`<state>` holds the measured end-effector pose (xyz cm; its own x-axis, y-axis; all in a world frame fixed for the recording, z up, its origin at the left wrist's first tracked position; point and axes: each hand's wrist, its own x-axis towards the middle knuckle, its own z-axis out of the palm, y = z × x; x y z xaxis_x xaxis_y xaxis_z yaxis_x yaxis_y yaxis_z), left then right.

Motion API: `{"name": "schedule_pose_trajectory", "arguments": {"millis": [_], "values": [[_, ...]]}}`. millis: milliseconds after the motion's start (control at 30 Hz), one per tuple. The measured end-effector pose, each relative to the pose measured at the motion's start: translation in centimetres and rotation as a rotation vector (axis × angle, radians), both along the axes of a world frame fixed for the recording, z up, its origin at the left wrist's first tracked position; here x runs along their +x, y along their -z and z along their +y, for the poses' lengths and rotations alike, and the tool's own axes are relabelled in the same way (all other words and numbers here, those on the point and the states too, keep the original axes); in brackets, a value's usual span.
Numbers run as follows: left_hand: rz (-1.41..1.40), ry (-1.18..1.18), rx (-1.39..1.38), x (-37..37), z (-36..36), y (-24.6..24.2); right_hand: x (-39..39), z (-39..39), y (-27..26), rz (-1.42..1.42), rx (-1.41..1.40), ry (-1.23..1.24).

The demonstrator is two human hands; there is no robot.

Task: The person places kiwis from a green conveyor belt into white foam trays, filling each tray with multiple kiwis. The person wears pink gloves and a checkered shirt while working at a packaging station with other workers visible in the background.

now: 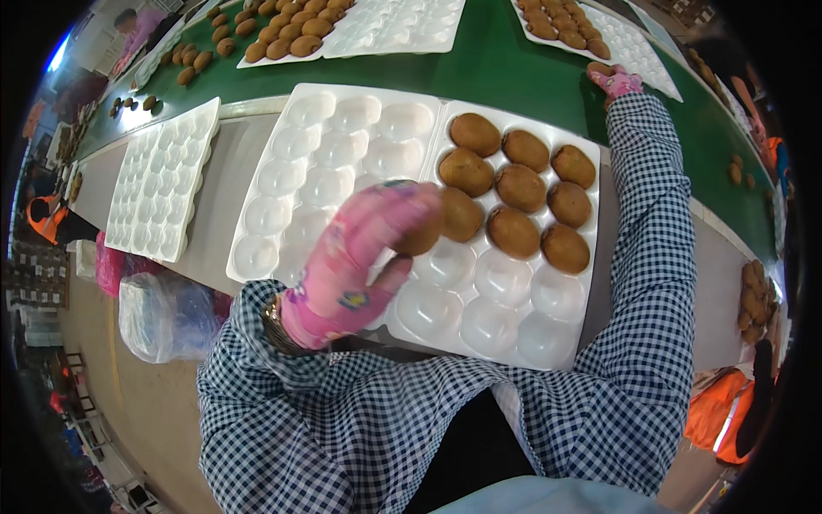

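My left hand [350, 270], in a pink patterned glove, holds a brown kiwifruit [417, 236] over the white moulded plastic tray [431, 138] before me. The tray's right part bears several kiwifruit [521, 187] in its far cups; the near cups of that part and the visible cups of the left part hold none. My right hand [616, 80], gloved in the same pink, reaches far out to the right over the green conveyor belt [514, 77]. Its fingers are on another kiwifruit [599, 69], at the near edge of a partly filled tray [632, 54].
A grey ledge [221, 167] runs along the belt, with an unfilled tray [160, 183] on its left. Farther off stands a partly filled tray [385, 32], beside loose kiwifruit [189, 58]. More kiwifruit [756, 302] are piled at the right. Other people work around the belt.
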<state>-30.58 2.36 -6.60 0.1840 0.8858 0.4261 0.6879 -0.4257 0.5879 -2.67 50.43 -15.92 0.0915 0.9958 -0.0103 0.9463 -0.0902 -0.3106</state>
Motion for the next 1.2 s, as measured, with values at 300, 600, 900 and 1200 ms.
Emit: {"name": "schedule_pose_trajectory", "arguments": {"millis": [300,600,900,1200], "values": [[0.298,0.348,-0.123,1.2,1.4,2.5,5.3,1.6,1.7,0.199,-0.082,0.011],[0.18,0.1,-0.049,0.7,-0.9,4.3,12.3,-7.1,0.4,0.919,0.202,-0.26],[0.222,0.026,0.014,2.1,-0.6,3.0,14.3,-28.7,-1.4,0.291,0.257,-0.707],[0.253,-0.053,0.261,5.2,-2.2,2.4,12.8,-30.4,-2.1,0.404,0.373,-0.561]]}}
